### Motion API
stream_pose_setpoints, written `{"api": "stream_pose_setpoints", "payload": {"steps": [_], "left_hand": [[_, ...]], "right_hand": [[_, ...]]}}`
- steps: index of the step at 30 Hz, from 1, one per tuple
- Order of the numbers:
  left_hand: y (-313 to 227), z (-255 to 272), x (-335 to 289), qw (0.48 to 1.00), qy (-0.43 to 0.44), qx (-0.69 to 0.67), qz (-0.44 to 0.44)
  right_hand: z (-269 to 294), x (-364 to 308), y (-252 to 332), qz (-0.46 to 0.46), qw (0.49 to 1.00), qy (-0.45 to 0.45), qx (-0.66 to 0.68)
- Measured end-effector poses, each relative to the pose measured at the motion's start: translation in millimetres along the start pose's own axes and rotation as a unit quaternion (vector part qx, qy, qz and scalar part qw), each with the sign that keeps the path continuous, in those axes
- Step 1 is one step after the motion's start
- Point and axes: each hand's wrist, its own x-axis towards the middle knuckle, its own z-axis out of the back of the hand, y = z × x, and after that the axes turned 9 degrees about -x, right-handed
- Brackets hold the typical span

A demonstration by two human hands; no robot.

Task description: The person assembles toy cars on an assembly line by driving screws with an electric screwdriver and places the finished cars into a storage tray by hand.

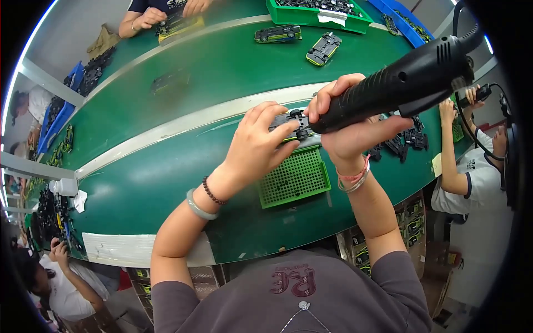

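My left hand (251, 143) steadies a small toy car (293, 123) between thumb and fingers, its dark underside facing up with wheels showing. A black corded electric screwdriver (388, 91) lies slantwise in my right hand (350, 145). Its lower end points at the car's underside; whether the bit touches a screw is hidden by my fingers. Just below the car is a green perforated tray (324, 176) with a few tiny dark pieces in it.
Several black chassis parts (408, 141) lie right of my right wrist. Beyond the pale divider strip (205, 115), two upturned toy cars (323, 49) sit near a green bin (360, 26) of small parts. Co-workers' hands (149, 19) are across the table, and another person (469, 166) works at right.
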Motion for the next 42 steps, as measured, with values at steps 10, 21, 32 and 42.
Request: {"api": "stream_pose_setpoints", "payload": {"steps": [10,21,32,42], "left_hand": [[-6,-7,-3,0.984,-0.074,-0.150,0.062],[-9,-7,-4,0.980,-0.086,-0.170,0.060],[7,18,-1,1.000,0.030,0.005,0.003],[19,19,-12,0.984,0.163,0.007,0.069]], "right_hand": [[-8,-7,6,0.005,0.999,0.032,0.027],[-10,-9,8,0.014,0.999,0.019,0.032],[17,11,3,0.025,0.990,0.015,-0.135],[31,13,-30,-0.010,0.989,-0.011,-0.150]]}}
